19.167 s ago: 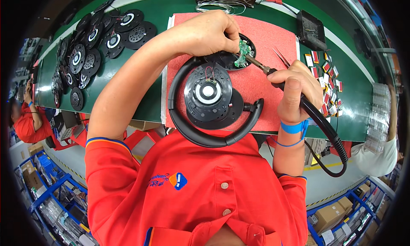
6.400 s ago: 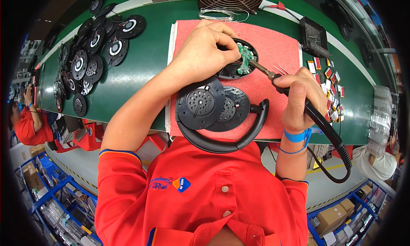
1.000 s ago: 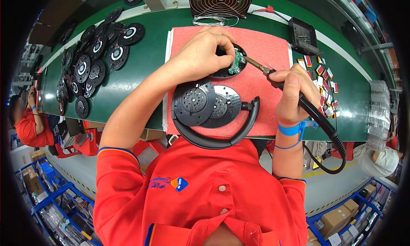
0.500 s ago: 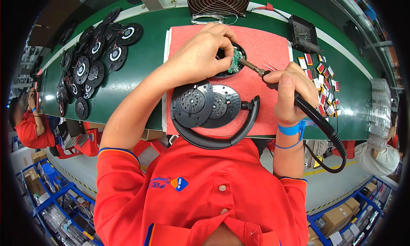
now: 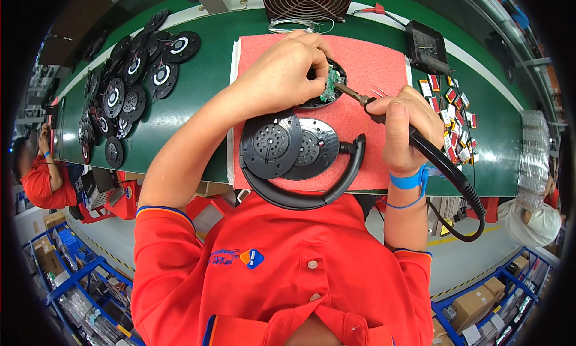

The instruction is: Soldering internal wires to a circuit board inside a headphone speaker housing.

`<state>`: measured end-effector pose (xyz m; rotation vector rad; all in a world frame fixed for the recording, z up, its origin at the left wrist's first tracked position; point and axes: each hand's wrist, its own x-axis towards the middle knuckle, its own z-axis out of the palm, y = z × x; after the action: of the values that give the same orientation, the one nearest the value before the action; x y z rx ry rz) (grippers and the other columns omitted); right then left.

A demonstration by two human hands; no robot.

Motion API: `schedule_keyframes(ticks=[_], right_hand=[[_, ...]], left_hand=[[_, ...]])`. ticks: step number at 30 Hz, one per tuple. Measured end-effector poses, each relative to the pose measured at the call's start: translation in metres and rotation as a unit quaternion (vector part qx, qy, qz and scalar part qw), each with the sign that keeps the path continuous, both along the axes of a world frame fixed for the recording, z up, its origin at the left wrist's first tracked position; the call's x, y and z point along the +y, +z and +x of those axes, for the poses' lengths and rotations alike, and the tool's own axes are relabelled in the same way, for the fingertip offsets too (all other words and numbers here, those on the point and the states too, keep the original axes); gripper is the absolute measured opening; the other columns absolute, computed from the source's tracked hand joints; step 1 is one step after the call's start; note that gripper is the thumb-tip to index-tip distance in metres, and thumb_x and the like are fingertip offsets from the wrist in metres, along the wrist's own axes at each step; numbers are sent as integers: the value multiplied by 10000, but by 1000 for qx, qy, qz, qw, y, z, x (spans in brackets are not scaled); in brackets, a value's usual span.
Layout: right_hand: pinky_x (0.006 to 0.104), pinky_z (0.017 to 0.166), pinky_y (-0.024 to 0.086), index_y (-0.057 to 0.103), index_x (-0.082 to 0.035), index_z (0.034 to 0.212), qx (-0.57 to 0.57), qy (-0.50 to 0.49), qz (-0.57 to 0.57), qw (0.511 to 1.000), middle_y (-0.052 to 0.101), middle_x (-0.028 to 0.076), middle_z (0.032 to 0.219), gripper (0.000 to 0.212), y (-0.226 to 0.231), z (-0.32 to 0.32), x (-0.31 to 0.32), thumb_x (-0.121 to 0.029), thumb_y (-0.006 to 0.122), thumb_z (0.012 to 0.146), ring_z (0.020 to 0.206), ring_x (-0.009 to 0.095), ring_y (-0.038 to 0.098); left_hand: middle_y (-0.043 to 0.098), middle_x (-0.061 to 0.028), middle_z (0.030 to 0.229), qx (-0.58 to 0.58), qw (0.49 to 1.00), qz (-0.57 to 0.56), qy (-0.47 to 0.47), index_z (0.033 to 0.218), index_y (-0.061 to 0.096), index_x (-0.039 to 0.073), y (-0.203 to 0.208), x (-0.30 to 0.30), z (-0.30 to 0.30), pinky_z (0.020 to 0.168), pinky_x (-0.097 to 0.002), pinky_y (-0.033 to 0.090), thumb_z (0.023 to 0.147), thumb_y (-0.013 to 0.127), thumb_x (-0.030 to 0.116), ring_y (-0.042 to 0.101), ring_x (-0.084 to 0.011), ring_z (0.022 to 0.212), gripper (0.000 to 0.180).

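My right hand (image 5: 411, 127) is wrapped round a soldering iron (image 5: 354, 95), whose tip reaches the green circuit board (image 5: 330, 85). That board sits in a round black headphone cup (image 5: 342, 71) at the far part of a pink foam mat (image 5: 375, 58). My left hand (image 5: 294, 70) is closed in a pinch at the board's left side; what lies between its fingertips is hidden. Nearer me lie a black headband (image 5: 339, 187) and two overlapping round speaker plates, the upper one a perforated black disc (image 5: 271, 142). Thin wires (image 5: 379, 92) stick out beside my right hand.
Several black speaker discs (image 5: 133, 103) are heaped on the green bench at left. Small battery packs (image 5: 450, 115) lie scattered at right, below a black tray (image 5: 426, 48). A fan grille (image 5: 308, 1) and coiled wire (image 5: 294, 26) are at the back. Clear plastic trays (image 5: 533, 157) stand far right.
My right hand and the soldering iron have shifted slightly left and away from me. My left hand stays at the board with only a small shift.
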<state>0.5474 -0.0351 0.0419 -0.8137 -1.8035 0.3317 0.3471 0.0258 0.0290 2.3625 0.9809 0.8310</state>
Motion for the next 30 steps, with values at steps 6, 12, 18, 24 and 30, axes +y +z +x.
schedule_keyframes(ticks=[6,12,18,24,30], right_hand=[[268,470,373,624,44,697,-1,-3,-5,1000,565,91,566,244,-2,-2,1,-94,497,854,503,155,494],[280,445,372,647,-21,679,15,-4,-2,1000,621,58,594,109,-5,-3,5,-60,624,778,454,166,487],[281,444,370,649,-25,676,14,-2,5,1000,612,61,584,97,-6,-5,6,-50,632,768,451,172,488],[282,448,375,646,-24,675,3,-1,8,1000,612,62,587,98,-5,-4,6,-50,632,769,453,175,491],[282,483,375,643,31,719,-24,2,-11,1000,578,86,578,193,-2,-4,3,-76,531,835,509,171,488]], left_hand=[[610,-138,842,-3,999,-21,32,635,596,-30,-3,-1,3,760,-375,460,654,608,48,563,-312,822,81],[615,-147,846,-19,997,-57,52,639,599,-40,-3,-2,4,741,-373,471,654,606,43,580,-309,802,85],[625,-154,873,-14,997,-60,56,641,604,-42,-2,-4,4,755,-366,476,651,606,39,590,-307,826,82],[626,-156,927,15,996,-66,57,673,599,-39,3,-5,4,781,-348,473,668,609,34,600,-295,854,74],[624,-156,919,12,997,-56,52,667,594,-41,0,-4,5,775,-350,475,665,609,29,601,-297,842,71]])
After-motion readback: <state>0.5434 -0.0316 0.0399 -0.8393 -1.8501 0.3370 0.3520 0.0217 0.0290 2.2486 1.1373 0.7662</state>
